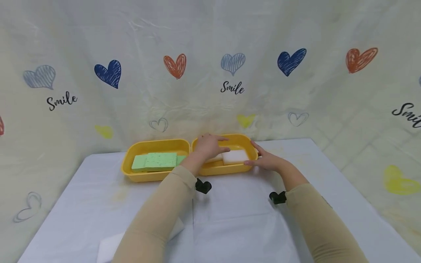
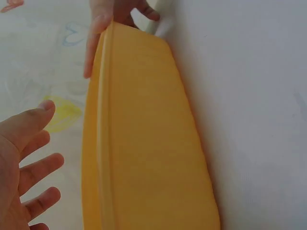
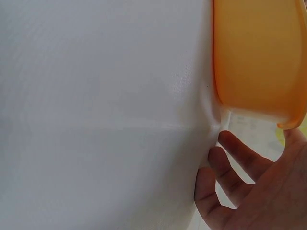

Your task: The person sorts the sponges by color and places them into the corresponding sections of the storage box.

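Black "Smile" lettering [image 1: 232, 87] stands behind the wide left grip [image 1: 209, 146] and wide right grip [image 1: 267, 160] touching a yellow tray [image 1: 223, 170].

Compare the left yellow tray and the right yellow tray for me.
The left tray holds green pieces; the right tray holds white ones.
The right hand touches the right tray's end; no hand appears to touch the left tray.
Both trays are yellow with rounded corners, side by side on the white table.
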`<action>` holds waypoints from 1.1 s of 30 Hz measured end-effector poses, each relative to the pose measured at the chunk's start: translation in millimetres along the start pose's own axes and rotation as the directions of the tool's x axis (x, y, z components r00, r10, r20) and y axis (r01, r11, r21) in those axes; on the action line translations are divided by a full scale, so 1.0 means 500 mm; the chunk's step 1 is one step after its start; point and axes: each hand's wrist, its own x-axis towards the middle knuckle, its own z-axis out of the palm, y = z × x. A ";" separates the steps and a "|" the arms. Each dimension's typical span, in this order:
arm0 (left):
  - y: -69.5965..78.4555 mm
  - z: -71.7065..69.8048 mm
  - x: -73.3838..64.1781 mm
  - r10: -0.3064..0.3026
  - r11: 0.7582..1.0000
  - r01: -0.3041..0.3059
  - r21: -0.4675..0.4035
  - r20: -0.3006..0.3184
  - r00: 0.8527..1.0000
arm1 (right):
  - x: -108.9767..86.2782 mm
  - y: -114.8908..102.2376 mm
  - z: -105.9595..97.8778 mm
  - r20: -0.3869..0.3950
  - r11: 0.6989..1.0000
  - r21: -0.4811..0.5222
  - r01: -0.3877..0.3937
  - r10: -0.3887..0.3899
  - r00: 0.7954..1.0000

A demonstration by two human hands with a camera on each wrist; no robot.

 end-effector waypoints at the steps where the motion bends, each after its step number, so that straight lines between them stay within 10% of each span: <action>1: -0.003 -0.004 -0.005 0.003 1.000 -0.003 -0.010 -0.001 1.000 | 0.000 0.000 0.000 -0.001 1.000 0.000 -0.004 0.004 1.000; 15: -0.063 -0.035 -0.110 0.051 0.998 -0.051 -0.025 -0.014 0.999 | -0.006 0.015 -0.009 -0.006 1.000 0.003 -0.010 0.010 1.000; 33: -0.157 -0.024 -0.342 0.027 0.999 -0.029 0.030 0.053 0.998 | 0.007 0.005 -0.001 0.003 1.000 -0.004 0.018 -0.018 1.000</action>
